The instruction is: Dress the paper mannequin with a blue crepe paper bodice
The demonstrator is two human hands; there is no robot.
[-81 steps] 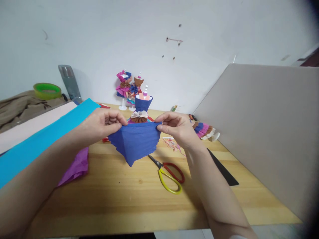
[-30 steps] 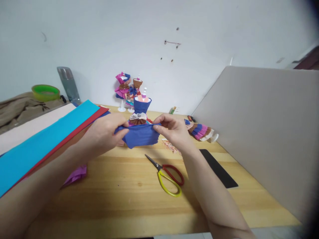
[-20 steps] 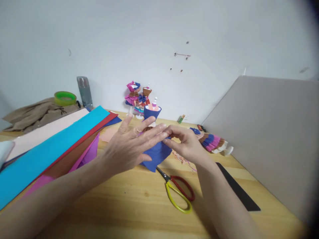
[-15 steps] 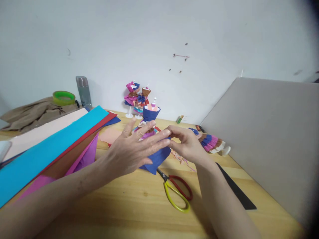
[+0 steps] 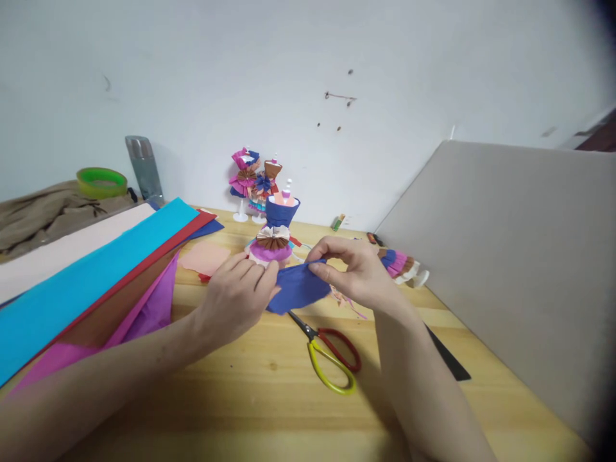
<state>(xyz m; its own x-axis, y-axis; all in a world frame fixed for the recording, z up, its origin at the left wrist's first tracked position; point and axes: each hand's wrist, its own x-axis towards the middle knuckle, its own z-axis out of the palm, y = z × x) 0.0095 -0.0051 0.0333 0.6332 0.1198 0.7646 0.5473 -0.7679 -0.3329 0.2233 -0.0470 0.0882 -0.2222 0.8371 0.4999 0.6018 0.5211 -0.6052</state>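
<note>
A piece of blue crepe paper (image 5: 299,287) is stretched between both hands above the wooden table. My right hand (image 5: 350,269) pinches its upper right edge between thumb and fingers. My left hand (image 5: 240,289) is closed on the paper's left end, its fingers curled. Just behind stands a small dress form (image 5: 283,215) in a blue paper bodice, with a brown pleated fan at the waist and a pink skirt; its lower part is hidden by my hands. Scissors (image 5: 327,353) with one red and one yellow handle lie below the paper, their tips beneath it.
Long crepe paper sheets (image 5: 110,276) in several colours cover the left side. Two dressed forms (image 5: 245,183) stand by the wall; another dressed form (image 5: 399,264) lies on its side at right. Behind left are a tape roll (image 5: 102,183) and a bottle (image 5: 144,168). A grey panel (image 5: 505,256) borders the right.
My left hand was spread flat over the blue paper; its fingers have now curled and hold the left end. My right hand keeps its pinch. The whole view has shifted slightly.
</note>
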